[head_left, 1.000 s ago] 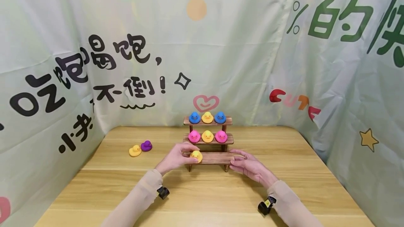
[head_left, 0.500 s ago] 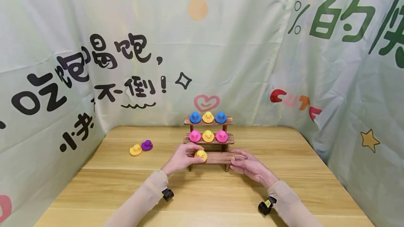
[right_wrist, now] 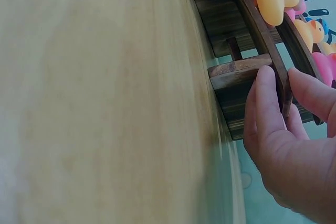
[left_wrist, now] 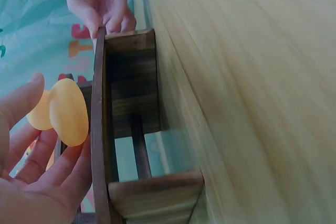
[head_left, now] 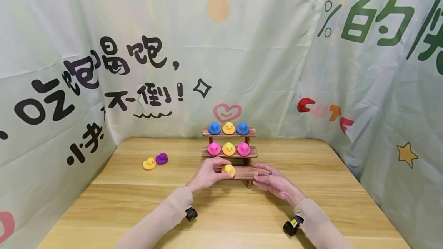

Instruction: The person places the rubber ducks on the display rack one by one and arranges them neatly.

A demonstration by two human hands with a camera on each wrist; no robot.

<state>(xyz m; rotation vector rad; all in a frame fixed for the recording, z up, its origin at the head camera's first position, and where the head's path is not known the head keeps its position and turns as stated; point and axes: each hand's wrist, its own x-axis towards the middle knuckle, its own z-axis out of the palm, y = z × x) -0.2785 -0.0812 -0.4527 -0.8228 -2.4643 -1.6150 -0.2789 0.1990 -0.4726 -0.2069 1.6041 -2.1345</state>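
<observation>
My left hand point(head_left: 207, 173) pinches a yellow rubber duck point(head_left: 228, 171) over the middle of the bottom step of a small three-tier wooden display stand point(head_left: 245, 172). In the left wrist view the duck point(left_wrist: 69, 113) sits between thumb and fingers, right at the step's board; whether it bears on the board is hard to tell. My right hand point(head_left: 275, 183) holds the right end of that bottom step, its thumb and fingers on either side of the board point(right_wrist: 281, 85). Pink ducks point(head_left: 214, 149) flank a yellow duck point(head_left: 228, 149) on the middle tier. Blue ducks point(head_left: 215, 128) flank another yellow one point(head_left: 228, 128) on top.
To the left on the wooden table point(head_left: 138, 203) lie a yellow duck point(head_left: 149, 163) and a purple duck point(head_left: 162, 158), side by side. Printed cloth point(head_left: 259, 49) hangs behind and along both sides of the table.
My left hand has slid the yellow duck rightward along the bottom step, from its left end to the middle. The right hand keeps its hold on the stand.
</observation>
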